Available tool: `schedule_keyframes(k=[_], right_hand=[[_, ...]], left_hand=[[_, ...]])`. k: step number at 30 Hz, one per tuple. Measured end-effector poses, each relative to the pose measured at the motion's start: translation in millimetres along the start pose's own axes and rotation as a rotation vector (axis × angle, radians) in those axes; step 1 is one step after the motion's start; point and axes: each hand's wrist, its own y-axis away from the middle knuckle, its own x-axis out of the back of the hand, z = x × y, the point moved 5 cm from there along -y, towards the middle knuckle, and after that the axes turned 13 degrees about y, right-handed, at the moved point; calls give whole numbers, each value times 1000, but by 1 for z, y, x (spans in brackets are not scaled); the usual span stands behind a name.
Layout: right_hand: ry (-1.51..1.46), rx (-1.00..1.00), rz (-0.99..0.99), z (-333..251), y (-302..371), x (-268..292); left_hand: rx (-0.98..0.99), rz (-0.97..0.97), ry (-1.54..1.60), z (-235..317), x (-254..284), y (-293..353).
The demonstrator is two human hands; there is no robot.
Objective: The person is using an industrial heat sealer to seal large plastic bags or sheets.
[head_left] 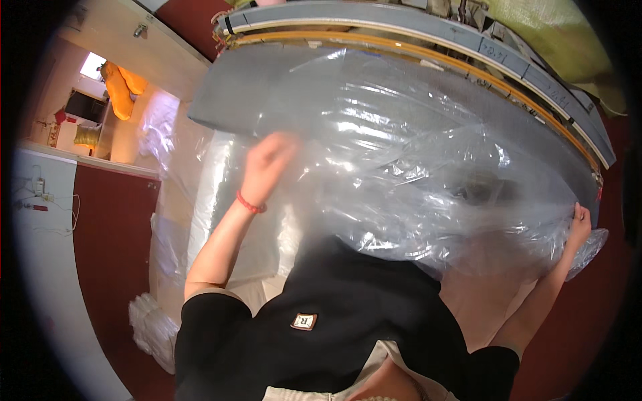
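Observation:
A large sheet of clear plastic film [401, 144] lies wrinkled and shiny over a grey-topped table [247, 83]. At the right end, my right hand [580, 226] is closed on the film's edge, and a bunched part of it hangs just past my fingers. My left hand [271, 164], with a red bracelet [250, 202] on the wrist, is above the near left side of the table. Motion smears its fingers, so I cannot make out whether it grips the film. The film's near edge reaches down in front of my black shirt.
Long grey rails [401, 23] with dark marks and a yellow strip [374, 41] run along the table's far edge. A green-yellow sack [548, 33] sits at the far right. To the left are an open door [150, 43], a roll of clear plastic [210, 187] and a bundled plastic heap [152, 331].

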Motion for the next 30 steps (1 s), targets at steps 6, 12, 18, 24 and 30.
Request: schedule_keyframes(k=[6,12,18,24,30], right_hand=[[-41,-5,-20,-17,7,5],[-45,36,-32,-9,1,2],[-109,31,1,-17,1,0],[-189,37,-23,-10,4,1],[-290,16,40,15,4,9]], left_hand=[[323,112,657,-23,17,-45],[103,-340,60,9,-48,10],[-165,-175,-686,-24,-20,10],[68,240,338,2,71,-116],[-547,-255,-470,34,-40,-140]])
